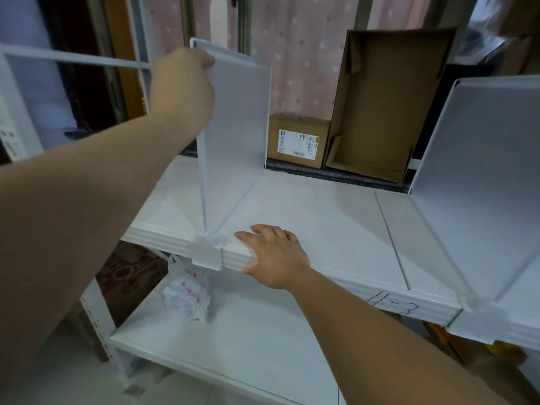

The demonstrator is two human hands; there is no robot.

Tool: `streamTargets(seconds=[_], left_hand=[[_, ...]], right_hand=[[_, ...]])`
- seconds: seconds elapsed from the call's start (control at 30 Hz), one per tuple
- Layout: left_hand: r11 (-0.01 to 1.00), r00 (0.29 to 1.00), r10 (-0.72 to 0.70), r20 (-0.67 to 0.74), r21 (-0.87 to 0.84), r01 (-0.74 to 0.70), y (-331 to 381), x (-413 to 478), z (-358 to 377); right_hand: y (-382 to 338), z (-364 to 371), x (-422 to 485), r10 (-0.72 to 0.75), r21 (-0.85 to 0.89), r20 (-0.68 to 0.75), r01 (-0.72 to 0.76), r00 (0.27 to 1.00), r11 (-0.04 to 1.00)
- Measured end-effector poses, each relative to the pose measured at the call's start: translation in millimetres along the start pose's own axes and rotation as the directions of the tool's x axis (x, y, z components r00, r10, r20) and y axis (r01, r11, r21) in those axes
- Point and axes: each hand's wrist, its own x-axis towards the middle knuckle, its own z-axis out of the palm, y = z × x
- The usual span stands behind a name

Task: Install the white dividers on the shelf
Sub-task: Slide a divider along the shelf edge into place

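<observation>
While the left hand [184, 86] grips the top front corner of a white divider [236, 118], its fingers [209, 61] curled over the upper rim, the panel stands upright across the shelf [321, 217] near its left end, running from the front edge to the back edge. At the bottom front, the divider's clip [206, 252] hooks down over the shelf's front edge, so the piece looks seated or nearly so. The high grip probably serves to steady the panel and square it while the foot settles. The right hand [274, 252] rests on the front edge just beside that clip, fingers straight and flat on the shelf top, thumb against the front face, holding nothing. My reading is that it braces the board against the push. A second divider [482, 185] stands toward the right end of the same shelf, with a second clip [479, 323] over the front edge, well apart from the first, leaving a broad bay between them.

Beyond the back edge, an open cardboard box [385, 106] stands on end with its mouth toward the camera, and nothing shows inside it. A small carton [298, 140] just beside it is closed and labelled, so its contents cannot be told. On the lower shelf [233, 331], near the left end, a plastic bag [187, 296] with red print sits bunched; what it holds cannot be made out.
</observation>
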Motion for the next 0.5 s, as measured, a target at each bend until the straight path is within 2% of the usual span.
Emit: streamTargets(seconds=[0.1, 0.33, 0.5], left_hand=[[0.999, 0.999, 0.044, -0.024, -0.018, -0.045, -0.4, -5.3, 1.8], [0.997, 0.999, 0.021, 0.027, -0.071, -0.019, 2.7, -0.3, -3.7], [0.998, 1.0, 0.014, -0.006, -0.067, -0.014, 4.9, 1.6, -2.9]], right_hand=[[-0.6, -0.7, 0.0, -0.004, 0.004, -0.006, 0.004, 1.0, 1.0], [-0.9, -1.6, -1.1, -0.007, -0.008, -0.001, 0.007, 1.0, 1.0], [-0.8, -0.2, -0.5, -0.007, -0.01, -0.007, 0.006, 1.0, 1.0]])
